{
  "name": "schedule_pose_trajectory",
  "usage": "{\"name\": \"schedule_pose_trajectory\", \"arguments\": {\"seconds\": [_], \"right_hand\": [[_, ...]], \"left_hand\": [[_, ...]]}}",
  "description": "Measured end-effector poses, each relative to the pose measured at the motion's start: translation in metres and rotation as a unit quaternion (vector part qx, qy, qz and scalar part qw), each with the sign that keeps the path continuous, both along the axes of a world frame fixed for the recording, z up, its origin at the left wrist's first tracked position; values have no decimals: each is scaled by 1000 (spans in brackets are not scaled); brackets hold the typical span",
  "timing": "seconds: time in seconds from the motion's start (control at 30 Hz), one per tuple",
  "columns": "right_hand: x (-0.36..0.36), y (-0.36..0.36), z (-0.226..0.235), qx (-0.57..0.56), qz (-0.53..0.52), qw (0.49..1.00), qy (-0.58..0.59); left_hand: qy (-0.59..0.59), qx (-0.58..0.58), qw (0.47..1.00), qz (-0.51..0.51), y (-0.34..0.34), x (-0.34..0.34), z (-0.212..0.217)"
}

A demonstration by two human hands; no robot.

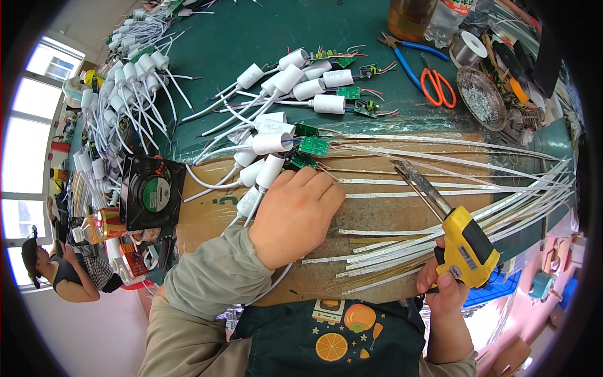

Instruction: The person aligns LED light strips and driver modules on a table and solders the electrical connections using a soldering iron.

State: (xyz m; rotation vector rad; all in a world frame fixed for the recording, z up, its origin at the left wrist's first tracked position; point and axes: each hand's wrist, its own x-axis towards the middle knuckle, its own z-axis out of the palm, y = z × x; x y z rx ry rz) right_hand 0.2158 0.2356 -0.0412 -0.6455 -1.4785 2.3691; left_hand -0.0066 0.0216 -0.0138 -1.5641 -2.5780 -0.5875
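My right hand (445, 284) grips a yellow and black soldering gun (468, 245), whose long metal tip points up and left over the LED strips. My left hand (298, 210) is closed, its fingers curled down beside a green circuit board (314, 146) and a white cylindrical housing (270, 169); what the fingers pinch is hidden. Thin wires run from the boards toward white LED strips (402, 183) on the brown cardboard sheet (389, 213). More white housings (271, 144) with cables lie to the left of the boards.
Beyond the cardboard lie more wired housings (328, 104). Blue-handled pliers (411, 66), orange-handled scissors (438, 88), a solder spool (470, 48) and a dish (482, 97) stand at the far right. A black fan (152, 193) sits left. Another person (72, 270) is farther left.
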Motion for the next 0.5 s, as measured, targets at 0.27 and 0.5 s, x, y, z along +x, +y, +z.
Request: {"name": "schedule_pose_trajectory", "arguments": {"seconds": [0.27,0.5], "right_hand": [[-2,0,2,-6,5,1000,5],[-8,-3,6,27,-8,1000,4]], "left_hand": [[0,-4,1000,0,0,0,0],[3,-3,1000,1,1,0,-1]]}}
